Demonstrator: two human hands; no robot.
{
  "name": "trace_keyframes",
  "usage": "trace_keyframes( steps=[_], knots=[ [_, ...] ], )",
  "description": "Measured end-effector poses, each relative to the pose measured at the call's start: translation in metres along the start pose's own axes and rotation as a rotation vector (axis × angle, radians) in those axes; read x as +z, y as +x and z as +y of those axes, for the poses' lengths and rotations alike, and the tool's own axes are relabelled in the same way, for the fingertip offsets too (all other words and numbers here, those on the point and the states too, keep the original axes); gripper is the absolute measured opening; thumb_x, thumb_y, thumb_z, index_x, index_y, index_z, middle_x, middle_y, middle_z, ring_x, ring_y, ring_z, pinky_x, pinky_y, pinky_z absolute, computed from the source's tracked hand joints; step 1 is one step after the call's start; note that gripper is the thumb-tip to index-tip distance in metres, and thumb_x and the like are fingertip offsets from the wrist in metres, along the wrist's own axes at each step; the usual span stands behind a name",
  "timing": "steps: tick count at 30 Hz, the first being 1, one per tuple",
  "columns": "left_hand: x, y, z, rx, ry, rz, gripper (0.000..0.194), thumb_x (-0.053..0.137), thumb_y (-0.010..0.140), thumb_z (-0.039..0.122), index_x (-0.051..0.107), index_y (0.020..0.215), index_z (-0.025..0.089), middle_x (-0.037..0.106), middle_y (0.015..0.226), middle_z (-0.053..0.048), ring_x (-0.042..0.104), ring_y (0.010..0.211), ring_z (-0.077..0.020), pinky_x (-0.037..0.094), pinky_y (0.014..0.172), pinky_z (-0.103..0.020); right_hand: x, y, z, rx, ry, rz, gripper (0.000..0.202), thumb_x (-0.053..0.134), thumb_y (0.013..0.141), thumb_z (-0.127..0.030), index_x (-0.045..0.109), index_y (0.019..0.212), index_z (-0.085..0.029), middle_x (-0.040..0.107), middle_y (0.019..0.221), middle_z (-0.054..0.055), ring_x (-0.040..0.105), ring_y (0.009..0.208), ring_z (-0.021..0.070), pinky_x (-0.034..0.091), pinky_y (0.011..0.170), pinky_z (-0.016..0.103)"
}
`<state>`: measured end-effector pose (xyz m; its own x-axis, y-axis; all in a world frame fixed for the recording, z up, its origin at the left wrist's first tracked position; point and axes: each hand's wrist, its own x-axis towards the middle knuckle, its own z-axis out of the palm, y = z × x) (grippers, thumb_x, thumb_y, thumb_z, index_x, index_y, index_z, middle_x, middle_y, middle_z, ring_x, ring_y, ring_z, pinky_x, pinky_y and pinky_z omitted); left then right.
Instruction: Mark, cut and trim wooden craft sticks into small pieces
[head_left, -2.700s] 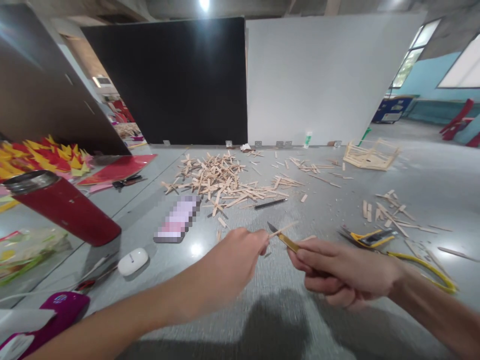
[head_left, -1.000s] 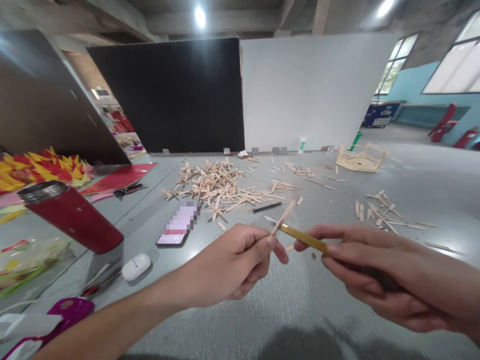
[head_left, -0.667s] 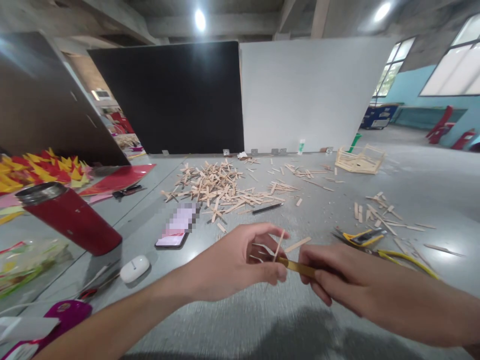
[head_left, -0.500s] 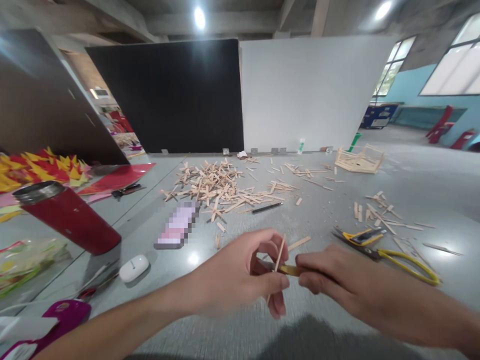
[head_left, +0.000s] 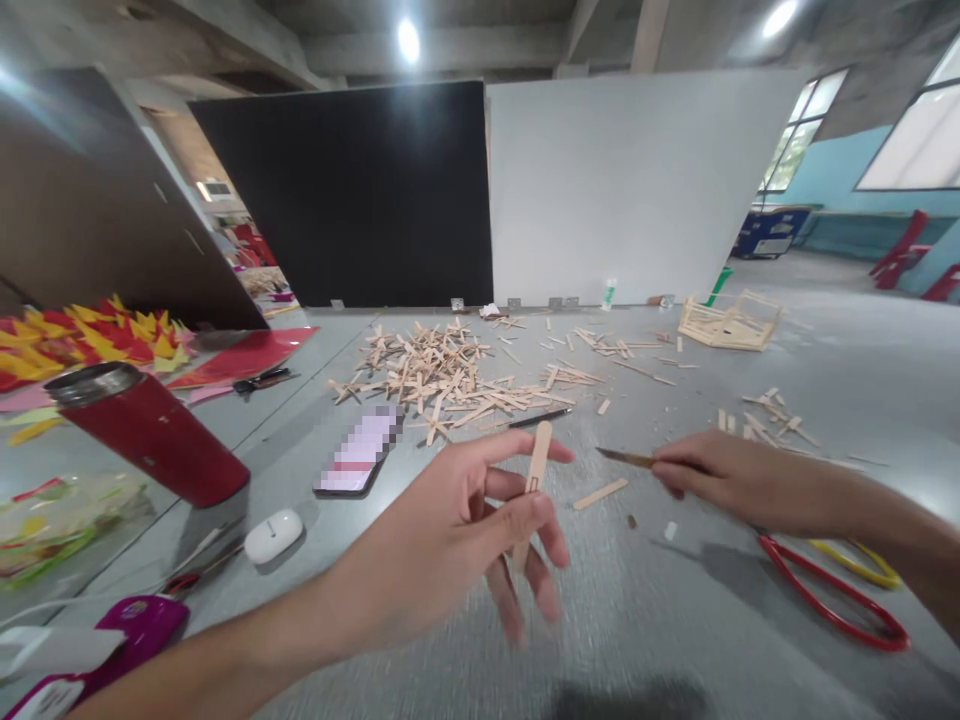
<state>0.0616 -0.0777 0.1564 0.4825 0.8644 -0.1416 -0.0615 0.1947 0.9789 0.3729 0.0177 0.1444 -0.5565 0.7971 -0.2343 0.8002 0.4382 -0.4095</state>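
Observation:
Between the thumb and fingers of my left hand [head_left: 487, 530] is a flat wooden stick [head_left: 539, 452], held nearly upright, with a small rectangular mark or notch near its middle. My right hand [head_left: 712, 475], farther right, is closed round a small knife [head_left: 624, 457] whose blade points left, apart from the stick. Another wooden stick [head_left: 601, 494] lies on the grey table between the hands. Behind them spreads a pile of wooden sticks [head_left: 427, 365], with a black pen [head_left: 540, 418] at its near edge.
To the left are a phone [head_left: 360, 450], a white mouse [head_left: 274, 536], a red bottle [head_left: 154, 435] and a purple tool [head_left: 142, 630]. Red-handled scissors [head_left: 832, 600] lie under my right forearm. A wooden stick frame [head_left: 727, 325] stands at the back right.
The knife has come away from the stick as my right hand moved right and up. My left hand has turned the stick so its flat face shows. Red scissor handles have come into sight.

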Motion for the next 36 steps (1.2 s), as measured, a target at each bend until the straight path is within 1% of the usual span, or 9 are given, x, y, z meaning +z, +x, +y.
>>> trace_keyframes(
  steps=[3, 5, 9, 14, 21, 24, 27, 30, 36],
  knots=[
    [0.004, -0.002, -0.003, -0.010, -0.023, -0.019, 0.026, 0.064, 0.110, 0.028, 0.058, 0.135, 0.023, 0.069, 0.083, 0.002, 0.076, 0.068, -0.0168, 0.064, 0.052, -0.023, 0.024, 0.011, -0.008, -0.033, -0.028, -0.184, 0.039, 0.037, 0.108, -0.044, 0.066, 0.092, -0.022, 0.077, 0.095, 0.010, 0.071, 0.089, 0.0296, 0.048, 0.079, 0.038],
    [0.005, -0.005, -0.003, -0.006, -0.020, -0.016, 0.023, 0.068, 0.107, 0.025, 0.062, 0.130, 0.022, 0.069, 0.085, 0.001, 0.077, 0.073, -0.0168, 0.066, 0.059, -0.023, 0.038, 0.015, -0.012, -0.050, -0.049, -0.206, 0.032, 0.041, 0.105, -0.038, 0.066, 0.095, -0.021, 0.077, 0.096, 0.013, 0.071, 0.091, 0.0319, 0.047, 0.080, 0.040],
    [0.007, -0.010, -0.003, -0.018, -0.044, -0.001, 0.020, 0.073, 0.103, 0.019, 0.067, 0.121, 0.020, 0.069, 0.083, 0.001, 0.078, 0.075, -0.0168, 0.067, 0.064, -0.023, 0.050, 0.014, -0.013, -0.078, -0.060, -0.223, 0.025, 0.045, 0.102, -0.030, 0.067, 0.102, -0.019, 0.076, 0.096, 0.014, 0.071, 0.088, 0.0315, 0.047, 0.078, 0.039],
    [0.008, -0.009, -0.004, -0.018, -0.027, -0.006, 0.007, 0.071, 0.103, 0.017, 0.069, 0.109, 0.019, 0.068, 0.082, 0.002, 0.079, 0.074, -0.0160, 0.068, 0.068, -0.025, 0.053, 0.014, -0.011, -0.127, -0.045, -0.206, 0.019, 0.051, 0.098, -0.023, 0.067, 0.107, -0.019, 0.076, 0.107, 0.013, 0.071, 0.097, 0.0300, 0.048, 0.085, 0.038],
    [0.007, -0.008, -0.008, -0.055, 0.068, 0.008, 0.010, 0.075, 0.101, 0.025, 0.069, 0.107, 0.019, 0.070, 0.084, 0.001, 0.079, 0.073, -0.0174, 0.065, 0.065, -0.024, 0.064, 0.020, -0.015, -0.134, -0.004, -0.117, 0.005, 0.059, 0.095, -0.024, 0.064, 0.095, -0.023, 0.074, 0.087, 0.002, 0.068, 0.079, 0.0210, 0.046, 0.071, 0.030],
    [0.004, -0.006, -0.008, -0.087, 0.150, -0.005, 0.013, 0.068, 0.105, 0.031, 0.069, 0.109, 0.019, 0.070, 0.084, 0.000, 0.078, 0.069, -0.0174, 0.059, 0.052, -0.019, 0.055, 0.022, -0.013, -0.091, -0.031, -0.007, 0.017, 0.053, 0.099, -0.034, 0.064, 0.091, -0.023, 0.076, 0.087, 0.005, 0.068, 0.078, 0.0220, 0.046, 0.071, 0.032],
    [0.000, -0.002, -0.007, -0.122, 0.246, -0.008, 0.023, 0.059, 0.110, 0.043, 0.065, 0.110, 0.020, 0.068, 0.080, 0.002, 0.073, 0.056, -0.0140, 0.043, 0.038, -0.014, 0.033, 0.022, 0.000, -0.004, -0.097, 0.160, 0.031, 0.041, 0.104, -0.039, 0.067, 0.102, -0.022, 0.078, 0.094, 0.010, 0.070, 0.083, 0.0250, 0.047, 0.078, 0.036],
    [-0.002, 0.001, -0.005, -0.152, 0.357, -0.004, 0.031, 0.051, 0.113, 0.047, 0.061, 0.102, 0.020, 0.067, 0.076, 0.004, 0.061, 0.042, -0.0060, 0.033, 0.038, -0.013, 0.010, 0.017, 0.021, 0.107, -0.192, 0.276, 0.034, 0.039, 0.105, -0.039, 0.068, 0.109, -0.021, 0.079, 0.096, 0.013, 0.071, 0.083, 0.0280, 0.045, 0.079, 0.038],
    [-0.002, 0.002, -0.006, -0.172, 0.416, 0.001, 0.035, 0.058, 0.110, 0.041, 0.051, 0.083, 0.020, 0.067, 0.073, 0.006, 0.053, 0.040, -0.0033, 0.035, 0.044, -0.016, 0.002, 0.009, 0.075, 0.255, -0.303, 0.225, 0.016, 0.064, 0.097, -0.031, 0.071, 0.086, -0.021, 0.075, 0.078, 0.009, 0.068, 0.069, 0.0250, 0.045, 0.068, 0.036]
  ],
)
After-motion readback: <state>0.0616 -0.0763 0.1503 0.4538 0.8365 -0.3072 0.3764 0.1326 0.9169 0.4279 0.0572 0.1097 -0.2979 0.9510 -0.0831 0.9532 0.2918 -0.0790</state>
